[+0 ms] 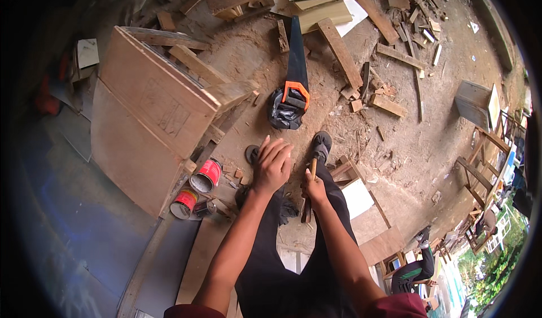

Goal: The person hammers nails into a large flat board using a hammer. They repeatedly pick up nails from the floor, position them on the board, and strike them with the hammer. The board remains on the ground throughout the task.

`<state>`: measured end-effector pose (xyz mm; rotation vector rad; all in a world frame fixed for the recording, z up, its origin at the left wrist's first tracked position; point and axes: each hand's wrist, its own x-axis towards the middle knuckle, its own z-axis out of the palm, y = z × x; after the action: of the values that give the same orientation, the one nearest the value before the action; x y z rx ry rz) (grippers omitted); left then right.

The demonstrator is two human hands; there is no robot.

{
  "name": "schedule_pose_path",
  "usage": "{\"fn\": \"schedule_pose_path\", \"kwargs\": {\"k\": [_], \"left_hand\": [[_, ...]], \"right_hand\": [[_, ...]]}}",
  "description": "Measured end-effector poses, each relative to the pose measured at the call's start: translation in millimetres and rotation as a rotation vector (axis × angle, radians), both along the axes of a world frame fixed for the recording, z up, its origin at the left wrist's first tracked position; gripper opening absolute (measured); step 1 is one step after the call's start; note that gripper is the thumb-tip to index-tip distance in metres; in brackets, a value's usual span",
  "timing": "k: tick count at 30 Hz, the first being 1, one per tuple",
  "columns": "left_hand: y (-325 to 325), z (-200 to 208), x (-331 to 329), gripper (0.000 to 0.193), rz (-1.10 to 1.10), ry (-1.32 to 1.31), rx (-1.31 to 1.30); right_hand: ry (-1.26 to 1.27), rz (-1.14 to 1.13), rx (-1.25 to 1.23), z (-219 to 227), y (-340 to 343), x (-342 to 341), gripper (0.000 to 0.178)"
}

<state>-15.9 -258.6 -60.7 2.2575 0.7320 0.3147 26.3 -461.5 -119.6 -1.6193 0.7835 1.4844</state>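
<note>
Wooden-handled, a tool [314, 165] is being clasped by the right hand [315, 188], seemingly for control; the left hand [272, 166] alongside is being held unclenched.

head-worn left fisheye | faces down | left hand [273, 164], right hand [314, 188] near | ground [415, 168] beyond

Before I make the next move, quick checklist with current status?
1. Right grip closed on the wooden-handled tool: ok.
2. Left grip empty: cannot tell; fingers are extended, palm hidden.
3. Saw apart from both grips: ok; it lies ahead of them, its handle at the black plastic.
4. No loose scraps by the feet: not ok; small wood pieces lie near the left shoe.
5. Red cans sealed: cannot tell from this view.
</note>
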Motion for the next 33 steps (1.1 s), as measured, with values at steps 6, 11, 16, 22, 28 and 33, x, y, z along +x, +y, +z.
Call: {"fn": "schedule_pose_path", "kwargs": {"k": [6,11,16,22,28,33], "left_hand": [[3.3,-211.7,21.4,0.015,0.050,0.285,0.021],[25.7,-339.6,36.5,0.011,0.260,0.524,-0.037],[0.8,-386.9,40.5,0.011,0.526,0.404,0.061],[-2.7,-374.2,41.3,0.011,0.395,0.658,0.039],[-1.9,-364.1,28.5,0.009,0.468,0.376,0.006],[-7.3,-314.4,35.9,0.013,0.478,0.221,0.046]], "right_hand": [[-0.011,0.135,-0.003,-33.1,-26.7,39.3,0.040],[0.055,0.010,0.003,-32.9,-20.3,59.2,0.042],[0.117,0.020,0.076,-26.5,-14.7,75.7,0.041],[0.206,-0.114,0.025,-22.2,-17.4,76.3,0.041],[0.158,-0.056,0.098,-19.1,-9.4,71.9,0.041],[0.172,-0.016,0.063,-15.4,3.1,69.6,0.041]]}}
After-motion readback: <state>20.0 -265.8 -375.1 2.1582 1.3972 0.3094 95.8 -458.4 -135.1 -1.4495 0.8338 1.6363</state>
